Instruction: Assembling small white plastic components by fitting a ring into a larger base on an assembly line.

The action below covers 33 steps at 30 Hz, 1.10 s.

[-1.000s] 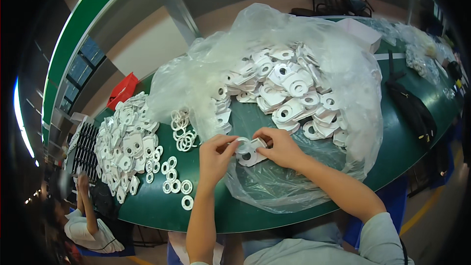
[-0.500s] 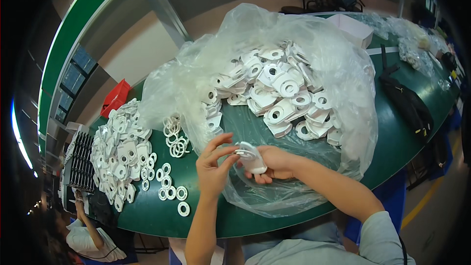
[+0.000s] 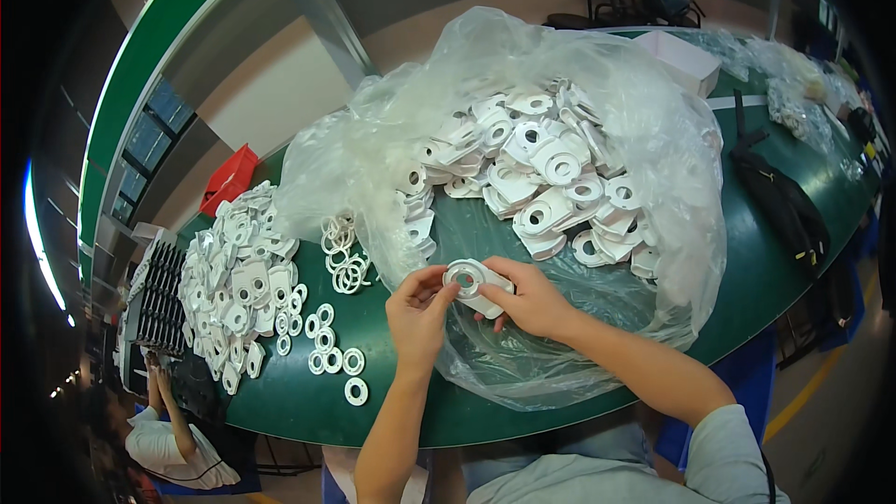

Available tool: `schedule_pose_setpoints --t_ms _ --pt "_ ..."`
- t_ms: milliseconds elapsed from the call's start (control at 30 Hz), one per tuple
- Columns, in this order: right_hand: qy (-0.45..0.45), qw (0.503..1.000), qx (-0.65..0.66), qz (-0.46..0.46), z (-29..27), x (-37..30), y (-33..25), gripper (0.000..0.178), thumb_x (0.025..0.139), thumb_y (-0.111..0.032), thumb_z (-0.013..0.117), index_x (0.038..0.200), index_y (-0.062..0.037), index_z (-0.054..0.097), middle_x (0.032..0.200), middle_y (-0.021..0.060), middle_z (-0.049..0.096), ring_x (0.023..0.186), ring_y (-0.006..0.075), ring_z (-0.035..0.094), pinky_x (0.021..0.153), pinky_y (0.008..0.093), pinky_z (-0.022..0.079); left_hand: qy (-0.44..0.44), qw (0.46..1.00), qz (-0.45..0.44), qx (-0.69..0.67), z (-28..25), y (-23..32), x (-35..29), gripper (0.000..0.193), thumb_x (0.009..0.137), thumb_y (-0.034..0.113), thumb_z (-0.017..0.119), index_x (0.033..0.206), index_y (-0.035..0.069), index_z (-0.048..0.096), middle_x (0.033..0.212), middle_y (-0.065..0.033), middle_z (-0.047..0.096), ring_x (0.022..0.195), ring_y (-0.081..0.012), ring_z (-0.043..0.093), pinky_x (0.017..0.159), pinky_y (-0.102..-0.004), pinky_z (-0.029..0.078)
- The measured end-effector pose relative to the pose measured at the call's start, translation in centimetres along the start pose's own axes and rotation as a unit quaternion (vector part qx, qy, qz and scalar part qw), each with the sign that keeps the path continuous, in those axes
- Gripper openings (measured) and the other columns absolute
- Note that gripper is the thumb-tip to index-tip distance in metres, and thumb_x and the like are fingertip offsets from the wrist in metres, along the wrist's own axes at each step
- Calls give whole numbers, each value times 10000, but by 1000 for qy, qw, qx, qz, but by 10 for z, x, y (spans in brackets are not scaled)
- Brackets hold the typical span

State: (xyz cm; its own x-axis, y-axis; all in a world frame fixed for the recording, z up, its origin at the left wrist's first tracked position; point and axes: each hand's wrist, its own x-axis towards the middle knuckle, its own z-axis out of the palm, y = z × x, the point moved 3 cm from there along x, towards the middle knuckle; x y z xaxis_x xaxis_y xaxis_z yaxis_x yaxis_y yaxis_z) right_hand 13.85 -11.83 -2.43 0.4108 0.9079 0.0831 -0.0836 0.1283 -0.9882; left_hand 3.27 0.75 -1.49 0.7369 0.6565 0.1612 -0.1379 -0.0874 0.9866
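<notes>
My left hand (image 3: 418,314) and my right hand (image 3: 534,299) hold one white plastic part (image 3: 492,301) between them over the near side of the clear plastic bag (image 3: 523,369). The part has a rounded end with a round hole, turned up and to the left. Left thumb and fingers pinch the rim of that end, where a ring shape shows around the hole. My right thumb lies across the part's top face, with fingers curled beneath. Beyond my hands, a heap of similar white parts (image 3: 561,168) rests on the opened bag.
Several loose white rings (image 3: 354,361) lie left of my hands on the green table (image 3: 308,415). Behind them are thin off-white rings (image 3: 349,273) and a pile of white parts (image 3: 245,282). A red bin (image 3: 230,179), black racks (image 3: 159,303) and a co-worker (image 3: 177,448) are farther left.
The part has turned from nearly edge-on to face up. My left fingers, formerly raised and spread beside it, now close on its rim. The view has shifted slightly.
</notes>
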Motion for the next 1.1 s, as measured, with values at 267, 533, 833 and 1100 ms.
schedule_pose_setpoints --t_ms 267,533,833,1100 --pt "25 999 12 34 -1 0 4 206 947 -169 474 1053 -5 540 882 79 629 662 130 649 452 226 497 -38 999 -12 -11 11 8 -4 315 756 -94 651 1057 -51 570 953 -87 624 878 -143 607 782 -254 501" --pt "4 999 12 39 2 -1 2 183 936 -161 504 1038 -13 533 869 76 632 648 144 654 454 231 495 -25 999 -6 37 0 5 -1 207 820 -21 622 1024 -49 619 892 -83 661 776 -127 628 708 -233 502" --pt "-8 991 103 80 -1 3 11 217 952 -196 477 1065 -17 525 875 91 642 678 165 663 480 242 518 136 817 101 552 -124 22 43 106 709 31 680 814 29 678 711 -98 638 617 -200 609 597 -293 478" --pt "-17 989 124 81 -4 4 12 254 964 -227 449 1080 -12 519 911 94 636 707 181 666 512 253 534 70 761 170 622 -154 26 56 97 746 76 665 832 34 653 814 -105 638 724 -290 611 668 -357 471"
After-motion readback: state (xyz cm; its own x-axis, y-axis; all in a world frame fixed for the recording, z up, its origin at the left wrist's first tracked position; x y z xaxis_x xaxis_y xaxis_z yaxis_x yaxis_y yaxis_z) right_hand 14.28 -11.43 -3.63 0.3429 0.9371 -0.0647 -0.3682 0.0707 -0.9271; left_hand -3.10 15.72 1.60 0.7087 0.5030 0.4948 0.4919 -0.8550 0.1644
